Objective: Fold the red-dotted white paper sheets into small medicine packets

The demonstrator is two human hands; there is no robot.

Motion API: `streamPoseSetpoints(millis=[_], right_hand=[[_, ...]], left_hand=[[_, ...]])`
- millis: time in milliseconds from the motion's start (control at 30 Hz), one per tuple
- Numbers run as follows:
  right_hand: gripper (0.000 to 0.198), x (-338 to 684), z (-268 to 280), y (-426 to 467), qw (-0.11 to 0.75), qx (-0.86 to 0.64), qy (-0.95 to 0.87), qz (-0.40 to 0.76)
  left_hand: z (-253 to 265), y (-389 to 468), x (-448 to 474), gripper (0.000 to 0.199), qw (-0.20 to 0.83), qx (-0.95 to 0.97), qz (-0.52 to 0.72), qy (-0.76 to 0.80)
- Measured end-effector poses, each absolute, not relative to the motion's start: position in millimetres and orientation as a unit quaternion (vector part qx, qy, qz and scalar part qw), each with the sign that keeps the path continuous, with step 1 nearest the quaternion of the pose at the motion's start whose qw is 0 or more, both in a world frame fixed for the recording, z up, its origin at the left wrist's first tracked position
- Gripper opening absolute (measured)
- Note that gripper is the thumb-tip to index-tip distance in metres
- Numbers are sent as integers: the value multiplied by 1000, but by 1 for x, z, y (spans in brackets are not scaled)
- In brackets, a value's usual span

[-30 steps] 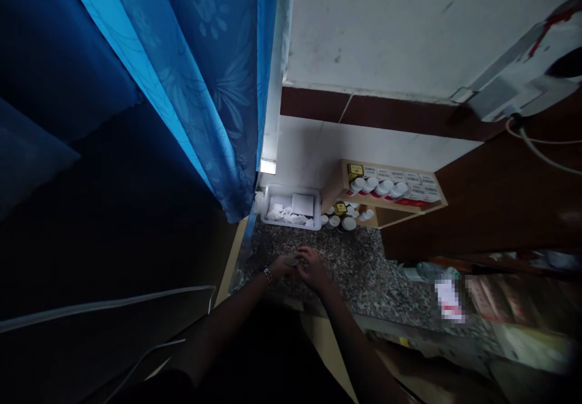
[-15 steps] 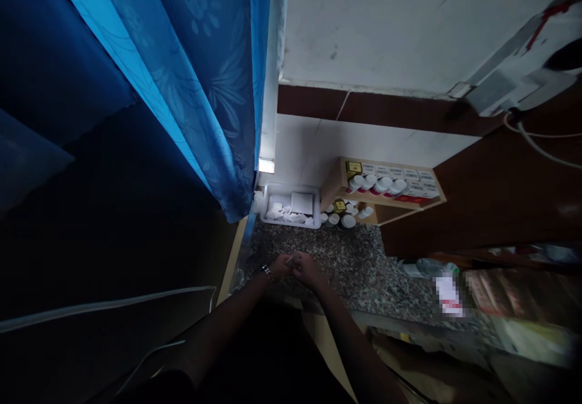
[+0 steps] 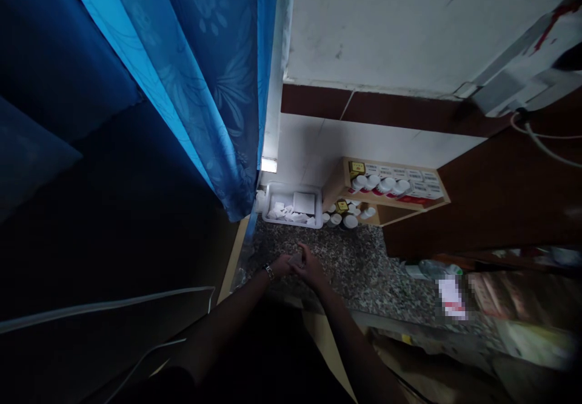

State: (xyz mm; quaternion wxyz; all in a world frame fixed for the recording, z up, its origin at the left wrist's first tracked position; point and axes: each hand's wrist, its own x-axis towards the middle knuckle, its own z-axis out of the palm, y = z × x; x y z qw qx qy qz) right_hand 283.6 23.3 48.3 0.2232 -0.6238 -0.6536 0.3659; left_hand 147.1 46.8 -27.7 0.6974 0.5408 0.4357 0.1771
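Observation:
Over the granite counter, my two hands meet at a small pale piece of paper. My left hand, with a watch or bracelet on its wrist, pinches the paper's left side. On the other side my right hand has its thumb at the lower edge and a finger along the upper edge, gripping it. Just beyond them stands a white plastic tray. In it lie several small folded white papers and a flat stack of white paper squares.
A wooden shelf right of the tray holds boxes and white-capped bottles; more bottles stand below. A blue curtain hangs on the left. A clear plastic bottle lies at the counter's right.
The fingers of my right hand have spread from a closed pinch, and more of the paper shows between my hands. The view has shifted slightly.

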Motion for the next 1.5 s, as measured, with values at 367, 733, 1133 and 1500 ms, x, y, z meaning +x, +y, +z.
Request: streamPoseSetpoints(millis=[367, 733, 1133, 1500], right_hand=[[28, 289, 24, 22, 326, -669, -521, 417], [38, 279, 11, 18, 427, -690, -433, 391], [22, 297, 37, 8, 321, -591, -689, 269], [31, 313, 40, 9, 138, -527, -820, 176]], left_hand=[[-16, 37, 146, 43, 787, 361, 219, 449], [-3, 33, 162, 47, 750, 253, 321, 519], [3, 33, 162, 30, 770, 234, 286, 520], [4, 32, 158, 34, 762, 217, 284, 539]])
